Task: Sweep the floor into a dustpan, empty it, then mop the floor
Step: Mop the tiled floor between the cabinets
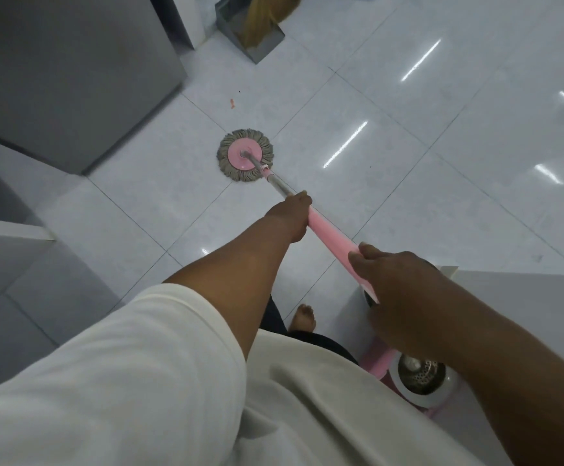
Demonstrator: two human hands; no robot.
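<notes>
Mop head (245, 155) lies flat on the tiled floor (442, 136), ahead of the left grip (290, 216), which wraps the mop handle (331, 235). The right grip (391, 277) closes over the handle's upper end. Grey cabinet (72, 79) crowds in left of the grips; open tiles spread to their right. Pink bucket (421, 378) with a metal basket sits beneath the right grip. Dustpan (257, 50), far ahead, holds the broom (264, 15).

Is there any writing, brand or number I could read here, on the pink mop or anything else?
No text is readable here.
The pink round mop head with grey strands, its pink handle, the pink and white spin bucket and the grey metal dustpan show no legible lettering.
</notes>
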